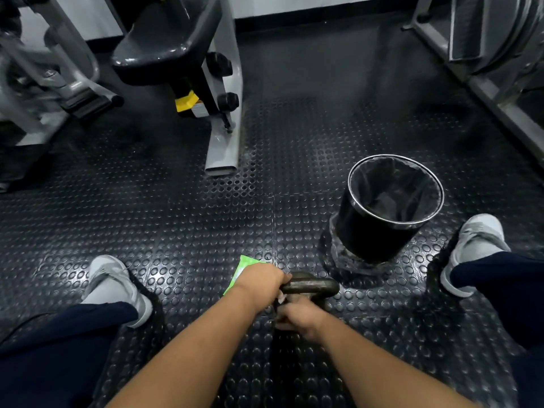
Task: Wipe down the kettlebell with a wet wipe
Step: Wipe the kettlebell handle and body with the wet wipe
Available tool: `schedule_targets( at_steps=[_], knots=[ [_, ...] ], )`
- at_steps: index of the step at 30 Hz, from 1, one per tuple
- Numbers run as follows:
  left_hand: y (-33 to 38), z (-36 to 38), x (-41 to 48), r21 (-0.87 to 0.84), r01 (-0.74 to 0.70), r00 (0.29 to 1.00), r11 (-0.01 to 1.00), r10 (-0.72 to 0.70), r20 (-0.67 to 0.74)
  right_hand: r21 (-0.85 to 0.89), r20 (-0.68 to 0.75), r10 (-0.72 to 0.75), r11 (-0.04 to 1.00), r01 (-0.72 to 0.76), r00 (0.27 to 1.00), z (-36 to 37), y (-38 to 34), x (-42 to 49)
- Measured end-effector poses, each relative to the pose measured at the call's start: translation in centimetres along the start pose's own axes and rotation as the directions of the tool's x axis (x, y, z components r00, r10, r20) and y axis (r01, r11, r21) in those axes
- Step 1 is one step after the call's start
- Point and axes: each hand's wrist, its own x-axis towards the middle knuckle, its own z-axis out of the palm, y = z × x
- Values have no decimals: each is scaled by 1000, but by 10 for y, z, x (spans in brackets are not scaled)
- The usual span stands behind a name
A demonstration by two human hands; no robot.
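The kettlebell (pixel 309 285) is sitting on the floor at the lower centre of the frame. Only its thick, rounded handle of dull, worn dark metal is showing plainly, and the body below it is lying mostly hidden in shadow behind the hands. The left hand (pixel 260 279) is grasping the left end of the handle, fingers wrapping over the bar. The right hand (pixel 297 316) is pressing in just under the handle with its fingers curled against the dark body. Whether it is holding a wipe cannot be told.

A flat, glossy green packet (pixel 244 267) is peeking out just behind the left hand. The floor (pixel 176 219) is showing as black rubber matting studded with raised round dots. To the right of centre a cylindrical black bin (pixel 368 231) with a shiny metal rim and a thin dark liner is standing near the kettlebell. Pale grey knit shoes (pixel 114 287) are resting at lower left and at right. In the upper left a padded black seat (pixel 164 45) is sitting on a grey painted steel frame.
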Motion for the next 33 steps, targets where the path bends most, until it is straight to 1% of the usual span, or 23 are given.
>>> schedule_targets(
  at_steps=[1,2,4,6,8,10,12,14,15,16,18,20,21,23,25,26,27,28,29,30,31,32,33],
  knots=[
    [-1,1,0,3,-3,1000,1000,3,-10,229,33,5,973,-12,999,-4,0,-5],
    [-1,2,0,-5,-6,1000,1000,6,-19,360,60,5,933,-27,998,-7,0,-8],
    [-2,2,-1,-36,-5,1000,999,4,-29,400,77,22,915,-51,997,-11,0,-7],
    [-3,2,-1,-73,-3,1000,997,1,-25,213,34,65,974,-70,997,-14,-3,-3],
    [-2,1,-2,-85,-5,1000,996,3,-18,-190,-34,65,979,-71,997,-16,-8,-1],
    [-1,-2,-4,-45,-27,999,999,25,-27,-550,-71,18,834,-54,997,-15,-12,-1],
    [0,-4,-5,-28,-38,999,999,37,-28,-694,-67,-84,720,14,994,-9,-14,0],
    [0,-3,-5,-6,-39,999,999,39,-31,-745,-39,-148,664,70,988,-2,-15,-1],
    [0,-2,-6,-2,-38,999,999,38,-32,-712,-44,-123,700,55,991,0,-15,-1],
    [0,-2,-6,1,-38,999,999,38,-34,-605,-53,-68,796,22,996,-1,-14,-2],
    [-1,0,-5,3,-37,999,999,37,-32,-146,-1,44,988,-43,999,-3,-9,-5],
    [-2,-1,-3,2,-36,999,999,36,-16,300,85,47,951,-71,995,-9,-1,-7],
    [-2,-1,-2,2,-34,999,999,34,-8,405,101,34,912,-73,994,-11,3,-5],
    [-2,0,-2,7,-31,999,999,31,-11,459,99,36,885,-78,994,-16,4,-2],
    [-2,1,-2,14,-36,999,999,37,-24,357,54,65,931,-80,996,-16,1,1],
    [-3,1,-3,19,-40,999,999,41,-26,196,13,81,977,-82,997,-15,-2,1],
    [-3,1,-3,26,-43,999,999,44,-25,-72,-37,73,995,-76,997,-15,-4,5],
    [-3,1,-3,34,-45,999,998,46,-27,-382,-75,20,923,-47,997,-14,-3,12],
    [-2,1,-3,43,-46,998,998,47,-32,-617,-81,-44,787,-15,996,-10,-2,17],
    [-2,1,-4,48,-46,998,998,48,-41,-735,-89,-93,678,-3,992,-6,-2,23],
    [-1,1,-4,52,-46,998,998,48,-42,-757,-111,-116,654,-9,987,-1,1,27],
    [-1,1,-5,59,-47,998,997,49,-37,-705,-133,-132,709,0,982,4,5,29],
    [-1,1,-4,64,-46,998,997,48,-27,-540,-168,-117,841,7,979,10,6,26]
  ],
)
